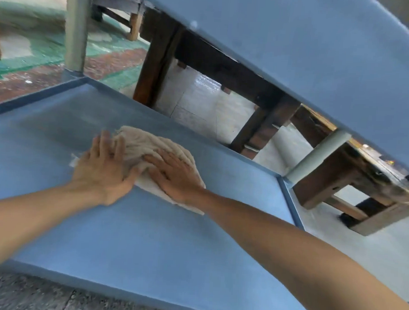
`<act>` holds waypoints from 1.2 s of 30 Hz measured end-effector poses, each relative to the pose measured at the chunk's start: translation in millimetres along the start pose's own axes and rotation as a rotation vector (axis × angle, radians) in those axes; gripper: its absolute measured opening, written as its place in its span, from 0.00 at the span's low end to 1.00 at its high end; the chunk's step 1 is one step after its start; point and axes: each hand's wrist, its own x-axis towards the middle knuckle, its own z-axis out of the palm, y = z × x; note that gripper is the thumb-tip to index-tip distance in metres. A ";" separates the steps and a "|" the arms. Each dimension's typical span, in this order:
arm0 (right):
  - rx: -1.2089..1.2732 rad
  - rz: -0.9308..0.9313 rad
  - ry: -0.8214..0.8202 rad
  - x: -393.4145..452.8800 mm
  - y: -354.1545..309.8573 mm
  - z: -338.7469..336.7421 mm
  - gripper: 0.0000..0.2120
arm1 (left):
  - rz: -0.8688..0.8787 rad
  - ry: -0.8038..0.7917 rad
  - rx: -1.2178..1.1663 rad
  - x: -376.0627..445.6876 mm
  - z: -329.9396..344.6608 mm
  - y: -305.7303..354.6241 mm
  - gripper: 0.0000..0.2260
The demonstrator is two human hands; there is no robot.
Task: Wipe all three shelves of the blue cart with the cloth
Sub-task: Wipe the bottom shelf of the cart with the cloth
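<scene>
A worn floor [39, 54] painted green and red lies behind the blue cart [320, 54], and a dark wooden bench [226, 69] stands past the cart's far side. A lower shelf [148, 234] of the cart carries a beige cloth [152, 145] near its far rim. The left hand [102, 171] and right hand [177, 174] press on the cloth side by side, fingers [119, 146] straight and spread flat.
</scene>
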 end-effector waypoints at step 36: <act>0.087 0.197 -0.158 -38.8 -45.1 6.2 0.25 | 0.058 -0.284 -0.039 0.6 -47.4 -14.3 0.38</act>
